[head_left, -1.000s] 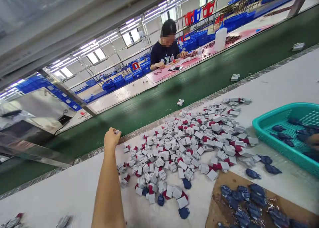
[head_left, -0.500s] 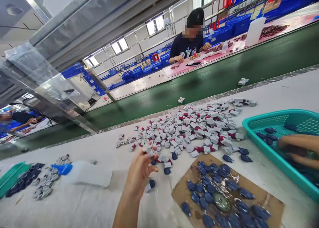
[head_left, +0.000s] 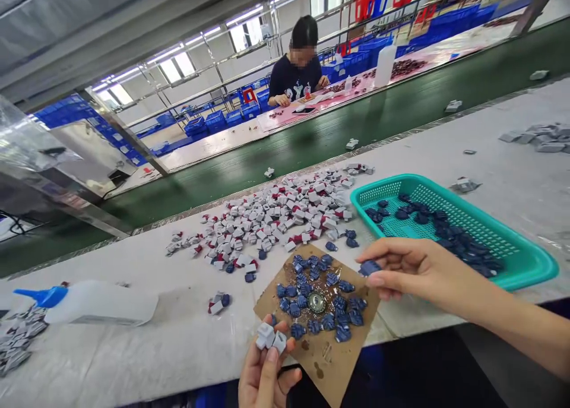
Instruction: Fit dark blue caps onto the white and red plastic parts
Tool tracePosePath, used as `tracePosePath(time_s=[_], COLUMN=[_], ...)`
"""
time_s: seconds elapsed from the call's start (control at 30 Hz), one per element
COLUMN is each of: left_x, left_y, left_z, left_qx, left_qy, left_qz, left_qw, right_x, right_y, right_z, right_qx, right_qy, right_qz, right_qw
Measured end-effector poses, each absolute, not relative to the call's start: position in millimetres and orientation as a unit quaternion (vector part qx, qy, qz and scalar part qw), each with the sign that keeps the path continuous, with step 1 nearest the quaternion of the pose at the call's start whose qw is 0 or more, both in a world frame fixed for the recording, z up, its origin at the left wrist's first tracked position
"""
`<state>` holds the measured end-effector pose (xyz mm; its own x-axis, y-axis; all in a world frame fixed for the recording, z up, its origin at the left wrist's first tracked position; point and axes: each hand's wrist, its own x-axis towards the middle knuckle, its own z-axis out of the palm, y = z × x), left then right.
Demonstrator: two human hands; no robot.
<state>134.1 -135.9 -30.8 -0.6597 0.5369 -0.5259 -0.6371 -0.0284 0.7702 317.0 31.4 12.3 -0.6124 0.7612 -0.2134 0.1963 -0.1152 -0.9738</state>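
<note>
The bench (head_left: 111, 360) carries a green basket (head_left: 472, 218) at right and a cardboard sheet (head_left: 327, 375) left of it. The right hand (head_left: 414, 266) and left hand (head_left: 262, 375) both pinch: left grip on a grey piece (head_left: 266, 335) at the sheet's near left edge; right grip on a blue piece (head_left: 369, 269) at its right corner.

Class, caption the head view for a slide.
Left hand holds grey pieces, right hand a dark blue piece, near a brown sheet and teal perforated basket.
</note>
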Motion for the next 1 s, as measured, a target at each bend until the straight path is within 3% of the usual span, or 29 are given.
tracePosePath(time_s=[0.2,0.43,0.63,0.7,0.87,1.0], left_x=[143.8,146.2,138.5,136.2,133.9,139.0], left_y=[-134.3,-155.7,-161.7,-160.9,-160.5,-159.2], left_z=[-16.1,-31.3,-38.5,-40.4,-47.7,-46.8], left_qx=[-0.007,-0.055,-0.056,-0.055,-0.041,-0.034], left_qy=[0.554,0.537,0.532,0.542,0.544,0.538], left_qz=[0.731,0.740,0.743,0.732,0.721,0.729], left_qw=[0.398,0.401,0.402,0.408,0.428,0.422], right_x=[288.2,271.8,270.7,269.9,265.9,261.0], right_y=[6.4,8.8,19.0,19.1,17.7,13.8], right_z=[-6.5,-13.2,-41.3,-49.9,-52.6,-38.5], right_qx=[-0.283,-0.253,-0.180,-0.170,-0.181,-0.200], right_qy=[-0.688,-0.739,-0.918,-0.931,-0.935,-0.924], right_qz=[0.653,0.617,0.300,0.254,0.228,0.286], right_qw=[0.138,0.092,0.187,0.201,0.202,0.157])
